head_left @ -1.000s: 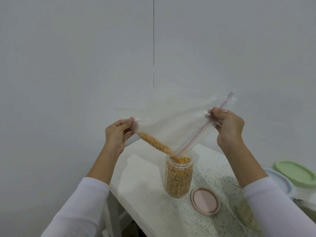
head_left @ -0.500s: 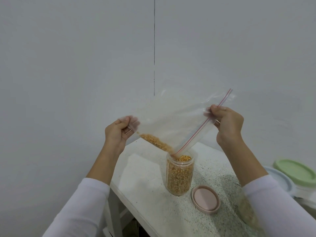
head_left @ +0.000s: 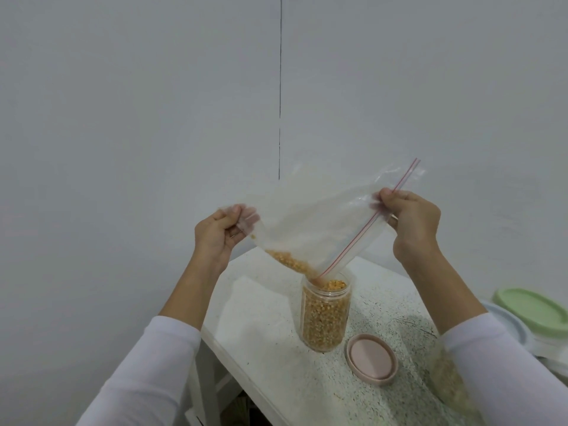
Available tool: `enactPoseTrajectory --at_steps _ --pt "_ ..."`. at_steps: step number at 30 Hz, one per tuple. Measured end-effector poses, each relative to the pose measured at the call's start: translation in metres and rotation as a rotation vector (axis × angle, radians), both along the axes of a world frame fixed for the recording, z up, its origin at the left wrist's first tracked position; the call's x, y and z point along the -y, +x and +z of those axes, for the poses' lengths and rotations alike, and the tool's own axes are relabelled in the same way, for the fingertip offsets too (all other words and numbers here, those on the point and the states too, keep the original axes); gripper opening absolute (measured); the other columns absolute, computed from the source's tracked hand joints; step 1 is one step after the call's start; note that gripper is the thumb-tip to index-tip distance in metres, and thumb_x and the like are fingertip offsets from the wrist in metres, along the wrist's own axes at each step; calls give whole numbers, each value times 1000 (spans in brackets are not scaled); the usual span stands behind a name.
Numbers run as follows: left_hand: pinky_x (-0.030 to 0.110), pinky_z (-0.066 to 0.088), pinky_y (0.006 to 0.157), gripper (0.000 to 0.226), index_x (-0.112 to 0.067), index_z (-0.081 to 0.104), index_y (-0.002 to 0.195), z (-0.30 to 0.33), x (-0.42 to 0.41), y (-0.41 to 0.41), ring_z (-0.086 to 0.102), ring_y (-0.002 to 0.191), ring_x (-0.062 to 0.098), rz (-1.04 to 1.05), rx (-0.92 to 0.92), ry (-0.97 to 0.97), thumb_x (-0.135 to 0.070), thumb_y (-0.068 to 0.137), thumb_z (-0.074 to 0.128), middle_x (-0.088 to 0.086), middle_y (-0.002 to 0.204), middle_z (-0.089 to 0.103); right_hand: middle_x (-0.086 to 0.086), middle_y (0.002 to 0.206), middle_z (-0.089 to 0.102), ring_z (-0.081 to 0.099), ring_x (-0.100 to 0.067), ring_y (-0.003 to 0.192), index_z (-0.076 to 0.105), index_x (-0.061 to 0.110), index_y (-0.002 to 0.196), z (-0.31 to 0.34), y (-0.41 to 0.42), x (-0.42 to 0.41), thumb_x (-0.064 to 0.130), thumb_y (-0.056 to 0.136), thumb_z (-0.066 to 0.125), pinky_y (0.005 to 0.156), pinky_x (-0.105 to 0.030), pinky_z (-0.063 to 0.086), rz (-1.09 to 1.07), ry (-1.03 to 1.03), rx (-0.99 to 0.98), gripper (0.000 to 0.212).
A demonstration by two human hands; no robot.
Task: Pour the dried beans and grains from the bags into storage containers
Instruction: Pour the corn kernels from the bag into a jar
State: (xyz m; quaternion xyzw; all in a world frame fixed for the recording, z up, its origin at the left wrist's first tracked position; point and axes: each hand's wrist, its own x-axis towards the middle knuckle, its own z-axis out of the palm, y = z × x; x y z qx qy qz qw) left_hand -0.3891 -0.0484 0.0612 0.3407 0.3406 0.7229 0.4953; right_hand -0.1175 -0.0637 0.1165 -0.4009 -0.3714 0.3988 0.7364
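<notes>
Both hands hold one clear plastic bag (head_left: 310, 222) up above the jar (head_left: 325, 315): the left hand (head_left: 219, 233) pinches the bag's closed bottom corner, its fingertips showing blurred through the film, and the right hand (head_left: 410, 224) grips the mouth end beside the red zip strip (head_left: 365, 224). The bag is thin, crinkled and nearly see-through, tilted so its lower corner dips to the jar's rim. A thin band of small yellow-orange kernels (head_left: 285, 260) lies along the bag's lower edge, sloping down toward the jar. The jar is a clear, round, upright cylinder, filled with the same grain almost to the top, standing on a white speckled desk (head_left: 270, 342). Just beside the jar on the desk lies a round pink lid (head_left: 371, 358), hollow side up. Farther from the jar, at the frame's edge, a pale green lid (head_left: 536, 310) and a light blue one (head_left: 507, 327) are cut off. A hazy bag of grain (head_left: 448, 385) near the pink lid is partly hidden by the right sleeve (head_left: 504, 373).
</notes>
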Motion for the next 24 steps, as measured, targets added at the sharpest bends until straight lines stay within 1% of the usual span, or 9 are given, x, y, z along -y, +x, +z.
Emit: enactPoseTrajectory --at_steps 4,9,15,17,18,19,21,22,24 --pt "28 59 69 16 -2 65 91 0 0 -1 73 81 21 -10 -58 19 -5 95 51 6 84 75 5 63 68 62 -5 53 66 10 74 -2 4 0 2 84 66 56 -14 49 -4 -12 -22 13" --pt "27 58 67 6 -5 68 86 -2 -2 -1 70 73 14 54 -70 6 -5 87 62 2 75 73 6 59 68 61 -6 51 64 11 72 -4 6 -1 2 84 66 54 -15 47 -9 -22 -57 15" --pt "24 57 62 13 -8 64 92 -22 -6 2 72 76 15 -58 144 3 -9 93 52 1 82 74 -2 74 68 64 -8 55 65 8 77 -12 3 -3 3 86 64 55 -16 48 62 -31 6 10" --pt "25 58 65 11 -8 67 91 -35 -7 7 72 79 17 -145 227 -6 -13 84 59 3 84 74 -2 74 69 65 -9 56 64 8 76 -13 3 -4 3 86 64 53 -16 47 73 -25 -1 11" --pt "27 59 69 15 -7 69 88 -41 -7 11 72 81 18 -188 242 -16 -16 76 65 5 84 73 -3 74 68 66 -9 57 64 8 76 -13 2 -5 3 86 64 53 -16 47 78 -22 -4 12" --pt "29 59 76 22 -6 68 88 -46 -7 14 72 85 20 -229 225 -35 -19 70 69 7 86 72 -4 76 68 66 -10 58 64 8 76 -13 2 -6 3 86 63 54 -16 47 83 -20 -2 12" --pt "35 54 88 22 -1 64 95 -55 -6 22 71 93 23 -292 118 -72 -16 79 64 11 95 72 -5 78 68 66 -10 59 64 8 77 -13 3 -6 3 87 63 55 -17 47 88 -19 8 11" --pt "36 53 90 19 1 63 99 -58 -5 26 71 93 24 -304 59 -82 -12 86 57 12 97 72 -5 78 68 66 -10 59 64 8 77 -13 3 -7 3 87 63 56 -17 47 86 -21 10 10" --pt "31 57 83 17 3 63 100 -57 -4 30 72 86 21 -269 -27 -102 -5 92 50 11 90 74 -5 79 68 66 -10 58 64 8 77 -12 4 -7 4 86 64 58 -18 48 76 -24 2 10"
